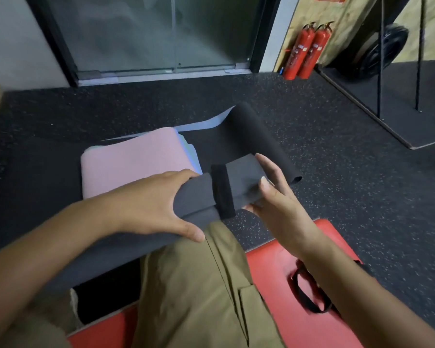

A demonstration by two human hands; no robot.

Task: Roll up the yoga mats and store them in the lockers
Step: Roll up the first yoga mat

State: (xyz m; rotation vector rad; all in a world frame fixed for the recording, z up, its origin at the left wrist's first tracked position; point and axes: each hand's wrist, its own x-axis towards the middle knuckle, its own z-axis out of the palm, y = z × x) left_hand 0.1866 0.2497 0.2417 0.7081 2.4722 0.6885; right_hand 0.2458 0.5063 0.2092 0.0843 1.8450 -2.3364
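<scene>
Here we log a grey mat (126,237), rolled, lying across our lap over the khaki trousers (199,285), its far end raised toward the floor ahead. A black strap (222,190) wraps round the roll near that end. Our left hand (148,204) grips the roll from above, fingers (186,175) curled over its far side and thumb on the near side. Our right hand (274,194) holds the roll's end just beyond the strap, thumb on top, the other fingers underneath and spread narrow round it.

On the speckled black floor (337,172) just past the roll we list a pink mat (131,162), folded flat, with pale blue layers showing at its right edge. Beside it a black mat (261,144) lies partly unrolled, its far end curled up.

Under us sits a red pad (274,285) with a black loop handle (309,292). Against the far wall stand two red extinguishers (304,51), right of a glass door (161,33).
</scene>
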